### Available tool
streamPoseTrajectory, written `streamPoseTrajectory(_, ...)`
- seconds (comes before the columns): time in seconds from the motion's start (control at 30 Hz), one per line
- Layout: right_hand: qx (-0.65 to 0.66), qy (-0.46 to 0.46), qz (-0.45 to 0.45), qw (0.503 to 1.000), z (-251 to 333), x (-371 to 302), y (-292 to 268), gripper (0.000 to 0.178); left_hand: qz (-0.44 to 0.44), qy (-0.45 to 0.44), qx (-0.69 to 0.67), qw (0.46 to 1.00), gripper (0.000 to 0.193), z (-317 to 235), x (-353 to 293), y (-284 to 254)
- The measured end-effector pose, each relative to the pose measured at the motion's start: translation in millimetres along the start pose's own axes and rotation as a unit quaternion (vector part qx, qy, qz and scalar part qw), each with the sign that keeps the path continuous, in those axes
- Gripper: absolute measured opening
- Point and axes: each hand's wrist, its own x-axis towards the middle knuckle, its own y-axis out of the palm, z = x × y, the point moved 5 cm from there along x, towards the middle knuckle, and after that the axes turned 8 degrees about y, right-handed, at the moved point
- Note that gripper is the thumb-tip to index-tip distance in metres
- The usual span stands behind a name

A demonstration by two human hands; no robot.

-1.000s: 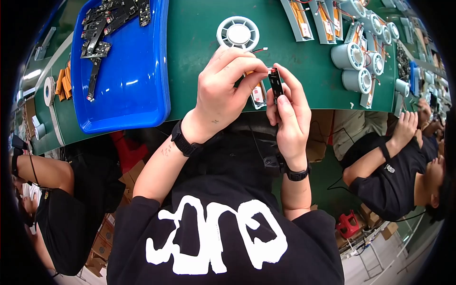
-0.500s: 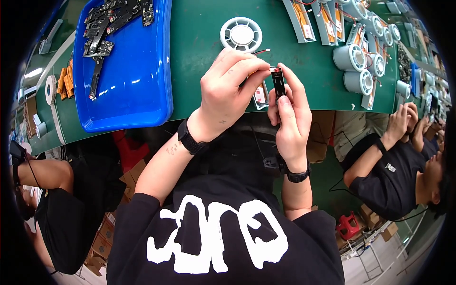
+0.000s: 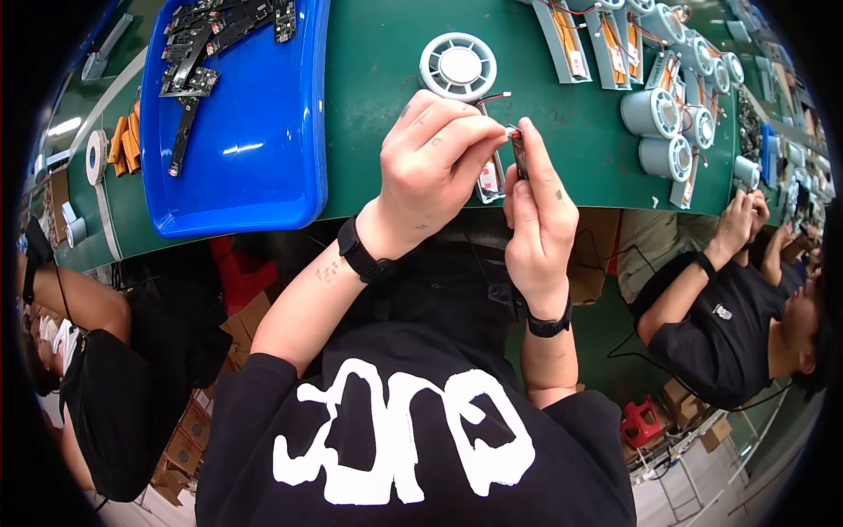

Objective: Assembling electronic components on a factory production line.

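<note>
My right hand holds a narrow black circuit board upright between thumb and fingers, its edge turned towards me. My left hand is closed in a pinch at the board's top end. A small bit of white and red shows by those fingertips, too small to name. Just beyond my left hand, a pale blue round housing with a spoked grille lies on the table. A thin lead with a small plug runs out beside it. Its handle part, with a white-and-red label inside, is partly hidden behind my left hand.
A blue tray with several black circuit boards stands at left. Orange pieces and a tape roll lie beyond it. Several pale blue housings with wires crowd the right. Other people sit on both sides.
The board has turned in my right hand, from its broad face to its narrow edge. Both hands stay together in nearly the same place. The view has shifted slightly.
</note>
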Motion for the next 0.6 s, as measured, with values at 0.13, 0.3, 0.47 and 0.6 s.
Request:
streamPoseTrajectory(0.13,-0.028,-0.044,0.008,0.999,-0.7,2.2,0.1,0.049,0.011,0.008,-0.010,1.000,0.020,3.1,-0.7,1.2)
streamPoseTrajectory(0.3,-0.029,-0.020,0.033,0.999,-0.9,2.1,-3.9,0.049,0.021,0.012,-0.041,0.999,0.019,5.5,1.0,2.4)
streamPoseTrajectory(0.47,0.000,0.001,0.077,0.997,-6.8,5.1,-7.2,0.049,0.015,0.005,-0.062,0.998,0.019,7.9,-1.5,4.1)
streamPoseTrajectory(0.6,0.019,0.000,0.091,0.996,-7.0,6.7,-8.3,0.048,0.008,0.002,-0.076,0.997,0.019,9.7,-2.3,3.8)
